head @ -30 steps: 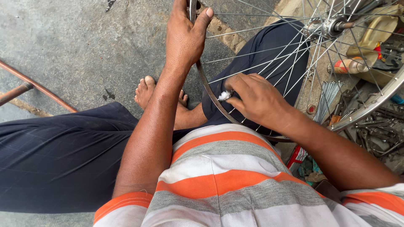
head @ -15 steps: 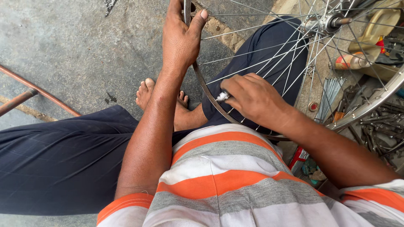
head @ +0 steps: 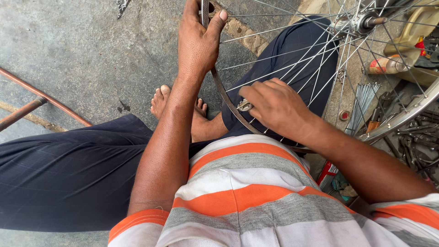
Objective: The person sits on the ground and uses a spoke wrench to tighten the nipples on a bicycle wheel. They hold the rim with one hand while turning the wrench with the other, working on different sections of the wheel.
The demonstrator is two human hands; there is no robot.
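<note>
Rusty pipe: seen lying on the concrete floor, well to the left of both hands and apart from them.

Left hand: the fingers are wrapped closed around the upper arc of the wheel rim, the thumb pressed along its inner side; the rim is steadied from above.

Bare foot: found just below and left of the left-hand fingers, tucked under the folded legs in dark trousers.

Wheel rim: held upright across the lap, running from the left-hand fingers down past the right-hand fingers and on to the right edge of the picture.

Spoke tool: a small metal piece is pinched in the right hand, whose fingers are curled narrow around it, right at the rim where a spoke meets it.

Hub: up and to the right of the right-hand fingers, with spokes fanning out from it.

Loose spokes: bundled on the floor to the right of the right hand, beside a small bottle and scattered metal parts.

Risk, slip: the small tool could be twisted off the spoke end, since only the fingertips bear on it, and knuckles could be struck on the rim.

Risk, pinch: the left-hand fingers could be caught between spokes if the wheel were let turn.

Risk, tension: a spoke could be overtightened and the rim pulled out of true.
</note>
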